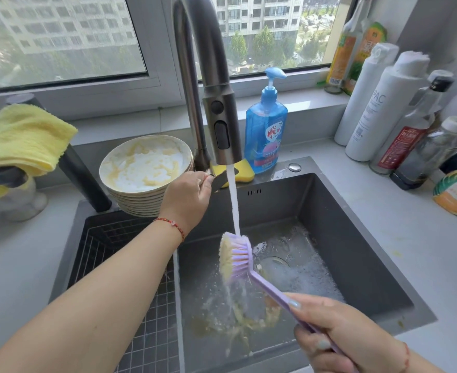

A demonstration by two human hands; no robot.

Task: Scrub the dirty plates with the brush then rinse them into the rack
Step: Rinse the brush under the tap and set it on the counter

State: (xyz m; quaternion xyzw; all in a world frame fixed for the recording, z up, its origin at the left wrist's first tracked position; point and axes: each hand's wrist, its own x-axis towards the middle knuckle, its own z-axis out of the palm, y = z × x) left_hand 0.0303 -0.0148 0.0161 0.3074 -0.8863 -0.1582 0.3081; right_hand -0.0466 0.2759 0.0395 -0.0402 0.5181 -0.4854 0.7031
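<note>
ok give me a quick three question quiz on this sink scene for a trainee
1. True or false: the brush head is under the running water.
2. What does the left hand hold? A) the faucet handle B) the top plate C) the yellow sponge
3. Fill in: the stack of dirty plates sits on the counter to the ____ of the faucet.

Key:
1. True; the right hand grips its purple handle.
2. A; the fingers curl on the dark lever at the faucet base.
3. Left; the wire rack in the sink below holds no plates.
</note>
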